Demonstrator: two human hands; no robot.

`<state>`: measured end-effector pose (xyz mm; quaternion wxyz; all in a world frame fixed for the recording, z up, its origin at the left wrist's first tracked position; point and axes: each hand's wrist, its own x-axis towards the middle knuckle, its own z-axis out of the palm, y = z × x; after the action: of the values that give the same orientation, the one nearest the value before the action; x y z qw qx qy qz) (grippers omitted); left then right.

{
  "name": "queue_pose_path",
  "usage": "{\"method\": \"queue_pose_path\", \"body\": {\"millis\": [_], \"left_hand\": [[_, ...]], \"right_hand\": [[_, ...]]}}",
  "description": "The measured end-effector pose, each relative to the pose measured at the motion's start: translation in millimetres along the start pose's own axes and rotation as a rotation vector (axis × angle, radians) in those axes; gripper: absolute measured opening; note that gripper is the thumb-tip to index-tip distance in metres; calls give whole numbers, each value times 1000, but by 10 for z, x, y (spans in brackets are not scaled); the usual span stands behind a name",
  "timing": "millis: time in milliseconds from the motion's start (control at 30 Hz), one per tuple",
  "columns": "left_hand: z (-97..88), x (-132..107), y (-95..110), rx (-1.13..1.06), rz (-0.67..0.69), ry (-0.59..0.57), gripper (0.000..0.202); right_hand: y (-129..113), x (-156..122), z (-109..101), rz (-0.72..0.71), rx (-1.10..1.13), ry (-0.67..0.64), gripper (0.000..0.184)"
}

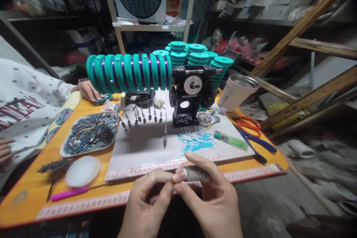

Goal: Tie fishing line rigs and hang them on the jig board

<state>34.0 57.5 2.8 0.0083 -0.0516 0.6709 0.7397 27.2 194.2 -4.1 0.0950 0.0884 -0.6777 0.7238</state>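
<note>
My left hand (147, 202) and my right hand (210, 202) meet at the near edge of the orange table (36, 189), fingertips pinched together. The right forefinger wears a grey fabric cot (195, 174). What the pinched fingers hold is too small to make out. Just beyond them lies a white mat (145, 148) with blue tube pieces (195, 142) and small silver beads (192, 131) scattered on it. A row of teal spools (129, 72) wound with purple line sits on a black winder (189, 95). Weighted lines (165, 134) hang from the spools.
A tray of dark sinkers (90, 134), a white lid (83, 171) and a pink tool (69, 193) lie left. A green lighter (231, 140), red scissors (249, 125), blue pliers (258, 143) and a tipped metal cup (237, 91) lie right. Another person's hand (88, 90) rests at the far left.
</note>
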Motion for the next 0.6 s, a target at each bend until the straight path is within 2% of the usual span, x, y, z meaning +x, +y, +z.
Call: {"method": "queue_pose_path", "body": {"millis": [133, 233, 300, 400, 500, 600], "left_hand": [[20, -28, -16, -40, -79, 13, 33], [-1, -19, -38, 10, -57, -20, 35], [-8, -7, -39, 55, 0, -28, 35], [-5, 7, -31, 98, 61, 10, 35], [-22, 17, -41, 82, 38, -8, 34], [-82, 37, -68, 129, 32, -138, 32]], "right_hand": [[66, -34, -26, -59, -135, 30, 47], [37, -22, -62, -124, -172, 67, 50], [-6, 7, -98, -119, -100, 35, 53], [-46, 50, -149, -13, 2, -85, 55], [-25, 60, -155, 78, -56, -190, 38], [6, 68, -128, 58, -61, -220, 14]]}}
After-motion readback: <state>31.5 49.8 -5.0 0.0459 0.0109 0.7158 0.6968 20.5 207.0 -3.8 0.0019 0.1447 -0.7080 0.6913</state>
